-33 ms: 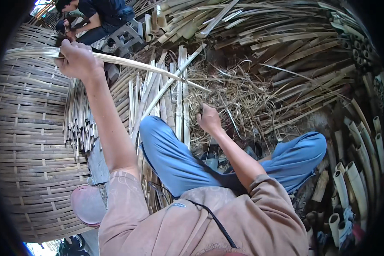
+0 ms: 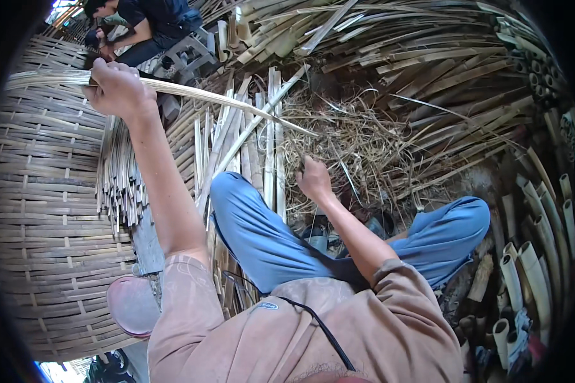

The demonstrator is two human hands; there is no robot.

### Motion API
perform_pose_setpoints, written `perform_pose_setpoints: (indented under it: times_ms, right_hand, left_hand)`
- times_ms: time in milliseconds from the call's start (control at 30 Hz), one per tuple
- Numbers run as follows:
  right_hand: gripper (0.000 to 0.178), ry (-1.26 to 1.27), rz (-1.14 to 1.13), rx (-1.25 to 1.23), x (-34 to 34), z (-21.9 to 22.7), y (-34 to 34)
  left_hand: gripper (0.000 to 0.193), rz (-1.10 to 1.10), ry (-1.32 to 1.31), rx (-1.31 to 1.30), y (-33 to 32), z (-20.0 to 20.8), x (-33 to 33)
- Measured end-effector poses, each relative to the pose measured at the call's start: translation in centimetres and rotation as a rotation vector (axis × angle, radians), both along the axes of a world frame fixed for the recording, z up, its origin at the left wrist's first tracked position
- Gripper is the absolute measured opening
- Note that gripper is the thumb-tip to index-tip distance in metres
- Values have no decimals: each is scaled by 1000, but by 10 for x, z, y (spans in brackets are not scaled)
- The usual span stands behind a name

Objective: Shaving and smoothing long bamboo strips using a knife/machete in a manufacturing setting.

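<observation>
My left hand (image 2: 120, 91) is raised at the upper left, closed round a long pale bamboo strip (image 2: 195, 94). The strip runs from the left rim across to the right and tapers to a thin tip above my right hand. My right hand (image 2: 314, 179) is also closed, in front of my knees and below that tip. A dark, slim thing shows at its fingers, too small to name. Beyond it lies a tangled heap of bamboo shavings (image 2: 358, 143). Several split bamboo slats (image 2: 268, 137) lie between the strip and my left knee.
A woven bamboo mat (image 2: 45, 210) fills the left, with a bundle of thin sticks (image 2: 124, 179) beside it. Split bamboo (image 2: 441, 70) is piled at the far right. Cut bamboo tubes (image 2: 535, 274) stand at the right. Another person (image 2: 153, 25) sits at the far left.
</observation>
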State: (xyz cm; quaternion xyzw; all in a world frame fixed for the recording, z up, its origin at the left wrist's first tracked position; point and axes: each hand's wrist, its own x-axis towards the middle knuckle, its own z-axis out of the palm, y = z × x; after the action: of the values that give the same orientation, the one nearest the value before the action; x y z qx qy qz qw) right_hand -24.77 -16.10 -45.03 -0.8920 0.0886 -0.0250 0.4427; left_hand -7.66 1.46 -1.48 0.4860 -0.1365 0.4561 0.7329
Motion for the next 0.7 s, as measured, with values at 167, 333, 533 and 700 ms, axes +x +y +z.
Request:
perform_pose_setpoints:
  times_ms: [167,333,533,700]
  right_hand:
    - [34,492,-153,18,-10,-5,-27]
    - [24,-110,-61,-36,6,-5,-1]
    - [31,589,-306,29,-26,-6,-13]
    - [33,123,-128,121,-14,-12,9]
  left_hand:
    - [23,-17,98,-12,15,3,4]
    - [23,132,123,-70,15,-1,32]
    - [48,308,34,85,19,-3,36]
    - [46,375,175,40,9,-2,36]
